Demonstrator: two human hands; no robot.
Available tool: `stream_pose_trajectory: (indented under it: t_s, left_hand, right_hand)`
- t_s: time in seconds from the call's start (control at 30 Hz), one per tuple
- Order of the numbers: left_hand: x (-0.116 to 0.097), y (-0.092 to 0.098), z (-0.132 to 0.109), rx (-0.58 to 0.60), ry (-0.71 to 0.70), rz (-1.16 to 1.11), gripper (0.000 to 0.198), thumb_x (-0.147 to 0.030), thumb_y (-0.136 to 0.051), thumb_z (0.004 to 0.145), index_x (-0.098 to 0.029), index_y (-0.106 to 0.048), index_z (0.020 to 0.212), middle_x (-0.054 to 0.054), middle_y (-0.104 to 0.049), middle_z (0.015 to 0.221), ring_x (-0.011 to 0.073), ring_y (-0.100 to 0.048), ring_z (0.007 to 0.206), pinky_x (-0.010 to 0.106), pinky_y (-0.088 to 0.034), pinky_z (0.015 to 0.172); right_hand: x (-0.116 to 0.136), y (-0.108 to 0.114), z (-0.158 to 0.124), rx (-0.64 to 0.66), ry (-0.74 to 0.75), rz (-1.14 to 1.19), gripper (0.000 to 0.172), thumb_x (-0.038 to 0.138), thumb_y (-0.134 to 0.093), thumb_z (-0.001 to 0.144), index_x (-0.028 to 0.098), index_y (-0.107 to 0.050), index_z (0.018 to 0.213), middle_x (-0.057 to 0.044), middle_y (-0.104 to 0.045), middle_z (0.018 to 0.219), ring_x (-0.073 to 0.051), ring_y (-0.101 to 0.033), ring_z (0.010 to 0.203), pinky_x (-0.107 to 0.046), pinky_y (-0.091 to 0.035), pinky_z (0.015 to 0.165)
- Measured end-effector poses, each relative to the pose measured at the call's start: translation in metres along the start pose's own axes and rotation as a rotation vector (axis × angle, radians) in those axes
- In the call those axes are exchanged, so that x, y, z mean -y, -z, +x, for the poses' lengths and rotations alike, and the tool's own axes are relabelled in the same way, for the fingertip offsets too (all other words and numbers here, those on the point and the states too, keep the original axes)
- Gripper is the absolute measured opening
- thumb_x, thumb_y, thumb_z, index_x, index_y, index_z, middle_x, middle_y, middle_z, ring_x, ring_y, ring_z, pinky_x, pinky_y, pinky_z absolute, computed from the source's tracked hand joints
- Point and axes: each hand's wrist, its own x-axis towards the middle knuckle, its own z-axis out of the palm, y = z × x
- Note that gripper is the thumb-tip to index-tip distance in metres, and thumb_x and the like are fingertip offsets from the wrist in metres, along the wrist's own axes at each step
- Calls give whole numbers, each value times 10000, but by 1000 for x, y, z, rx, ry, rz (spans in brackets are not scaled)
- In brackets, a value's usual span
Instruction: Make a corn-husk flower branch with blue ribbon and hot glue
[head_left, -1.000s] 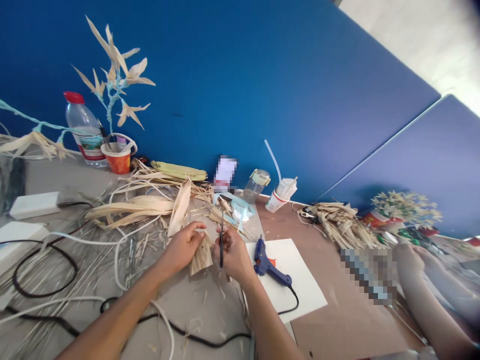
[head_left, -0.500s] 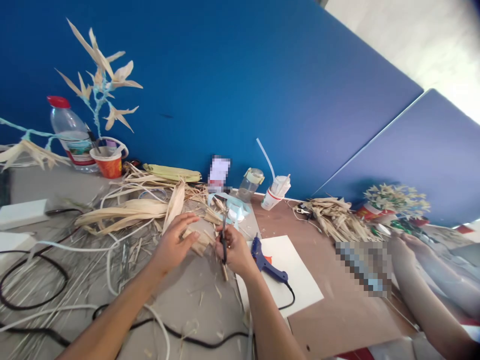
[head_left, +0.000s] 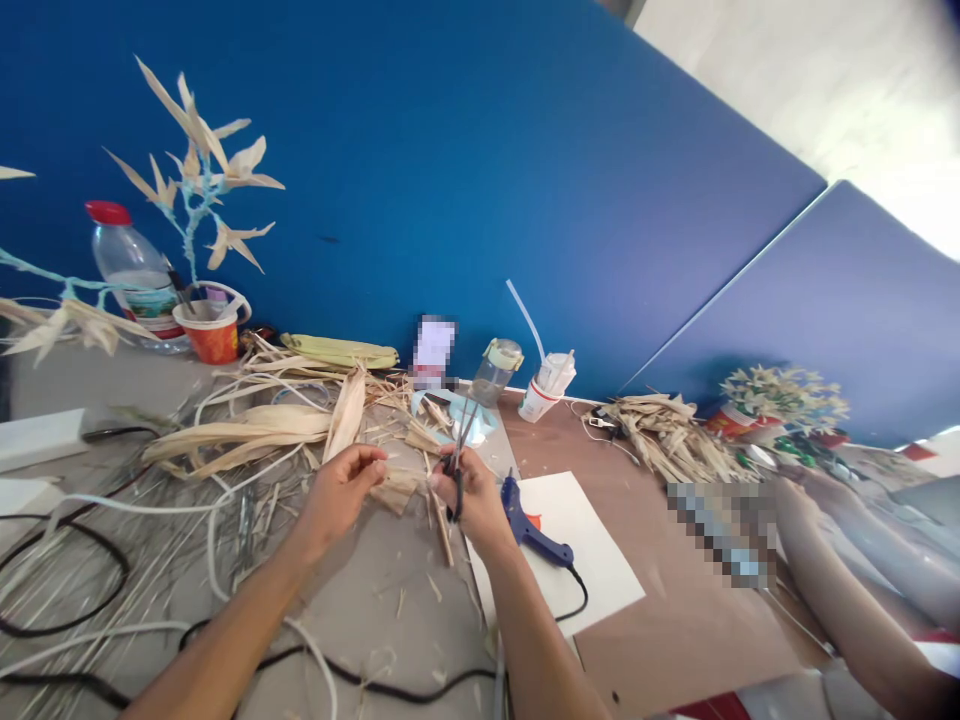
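Note:
My right hand point(head_left: 476, 505) grips a pair of scissors point(head_left: 466, 420) by its black handles, with the blades pointing up and away from me, slightly apart. To its left, my left hand point(head_left: 337, 500) is closed in a pinch; whatever lies between its fingertips is too small to make out. Pale pieces of dried corn husk point(head_left: 397, 492) lie on the table between the two hands. A thin brown stick point(head_left: 441, 525) rests just below the right hand. Larger husk leaves point(head_left: 255, 432) spread beyond the left hand.
A blue glue gun point(head_left: 536, 528) lies on white paper point(head_left: 600, 560) at right. Cables point(head_left: 390, 690) cross the table's front. Behind stand a red-capped bottle point(head_left: 135, 270), a red cup point(head_left: 211, 338), a jar point(head_left: 496, 372) and a white cup point(head_left: 538, 400). Another person's arms point(head_left: 832, 580) rest at far right.
My left hand has drawn its spread fingers into a pinch and shifted slightly left. The scissors in my right hand have turned so their blades show, pointing up and away.

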Motion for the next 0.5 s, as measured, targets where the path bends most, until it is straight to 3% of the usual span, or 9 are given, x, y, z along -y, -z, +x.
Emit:
stream_pose_trajectory:
  t_s: [0.17, 0.4, 0.5]
  left_hand:
    - [-1, -5, -5, 45, 3, -6, 298, -432, -610, 685, -170, -617, 827, -5, -596, 655, 156, -540, 620, 277, -440, 616]
    - [1, -10, -11, 390, -13, 60, 261, -369, -594, 739, -170, -658, 894, 34, -660, 786, 161, -553, 675, 278, -430, 643]
    - [6, -11, -12, 477, -20, 49, 237, -384, -592, 752, -161, -640, 817, 17, -626, 719, 147, -524, 648, 259, -404, 615]
  right_hand:
    - [-7, -12, -2, -94, 42, -15, 376, 235, -650, 661, 197, -490, 999, 24, -540, 733, -121, -510, 622, -239, -409, 580]
    - [-2, -8, 1, -178, 54, 1, 319, 250, -618, 668, 184, -487, 951, 39, -522, 672, -108, -501, 580, -242, -412, 583]
    - [-2, -8, 1, -163, 48, 11, 339, 244, -632, 655, 184, -490, 957, 38, -525, 672, -106, -497, 572, -238, -409, 572]
